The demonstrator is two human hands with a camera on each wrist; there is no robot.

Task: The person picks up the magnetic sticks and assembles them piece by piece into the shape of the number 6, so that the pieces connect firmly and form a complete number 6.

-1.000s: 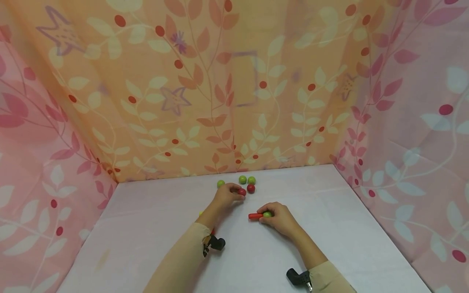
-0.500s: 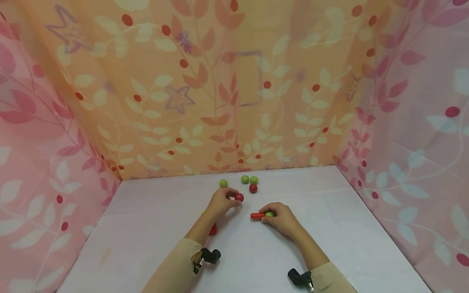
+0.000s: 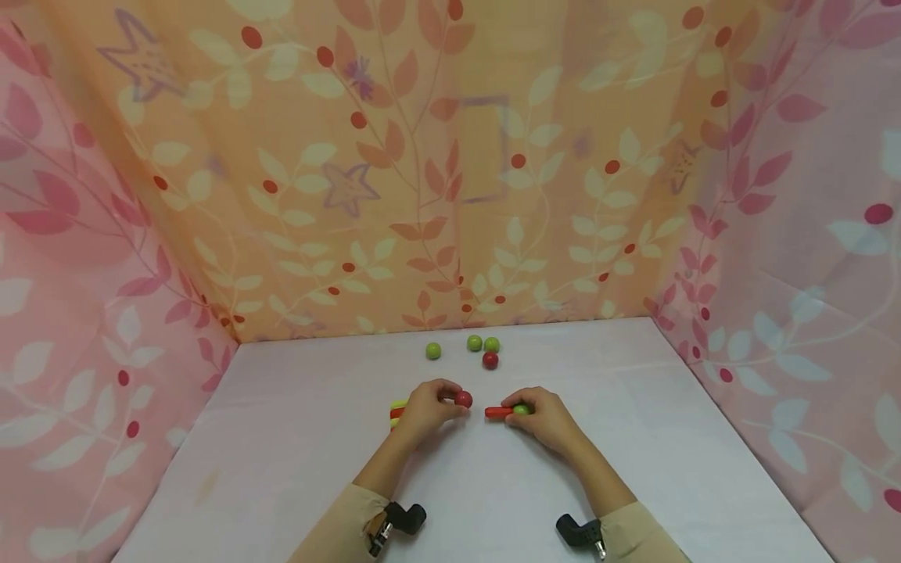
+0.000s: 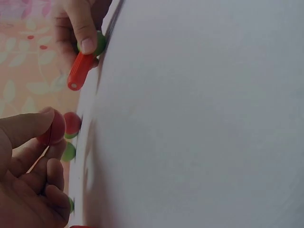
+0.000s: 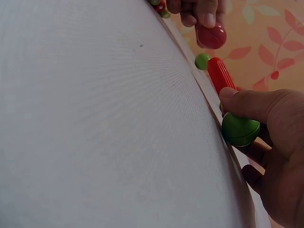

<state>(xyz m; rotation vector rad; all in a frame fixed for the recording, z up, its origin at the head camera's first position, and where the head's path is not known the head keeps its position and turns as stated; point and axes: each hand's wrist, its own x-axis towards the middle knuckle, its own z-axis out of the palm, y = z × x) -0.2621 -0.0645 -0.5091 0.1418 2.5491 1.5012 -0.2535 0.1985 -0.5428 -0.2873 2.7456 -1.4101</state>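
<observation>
My left hand (image 3: pixel 429 410) pinches a glossy red ball (image 3: pixel 463 399) between thumb and fingers, off the table; the left wrist view shows a seam on this red ball (image 4: pixel 58 127). Facing it, my right hand (image 3: pixel 545 414) grips a short red ribbed stick (image 3: pixel 496 412) together with a green ball (image 3: pixel 522 409). In the right wrist view the thumb lies over the red stick (image 5: pixel 220 73), and the green ball (image 5: pixel 241 129) sits at its near end. Whether stick and ball are joined is hidden by the fingers. A small gap separates the red ball from the stick's free end.
Toward the back of the white table (image 3: pixel 281 453) lie a lone green ball (image 3: pixel 432 351), a green ball pair (image 3: pixel 482 344) and a red ball (image 3: pixel 490 360). Yellow and red sticks (image 3: pixel 398 413) are partly hidden behind my left hand. Patterned curtains (image 3: pixel 422 156) enclose the table.
My left hand has carried its red ball away from the balls at the back, nearer to me and level with the stick. My right hand keeps its hold, almost still. The head view has shifted slightly.
</observation>
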